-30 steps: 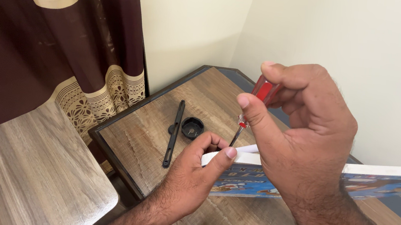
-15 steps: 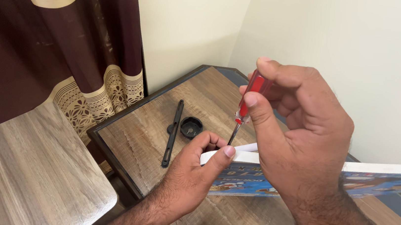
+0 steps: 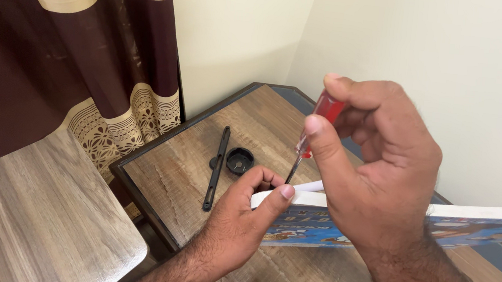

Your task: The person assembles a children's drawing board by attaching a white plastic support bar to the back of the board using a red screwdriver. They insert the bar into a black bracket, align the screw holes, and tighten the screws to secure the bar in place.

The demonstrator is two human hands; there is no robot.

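The right hand (image 3: 377, 179) is pinching a small screwdriver with a red translucent handle and dark metal shaft (image 3: 312, 135) between thumb and fingers, holding it tilted, tip down at the left end of a flat white-edged board with a blue printed face (image 3: 478, 224). The left hand (image 3: 246, 215) is gripping that end, thumb pressing on its white edge. Farther left, a long black plastic bar (image 3: 217, 167) and a round black cap (image 3: 239, 160) are lying on the wood-grain surface (image 3: 179, 171). A maroon and cream patterned curtain (image 3: 68, 47) is hanging beyond.
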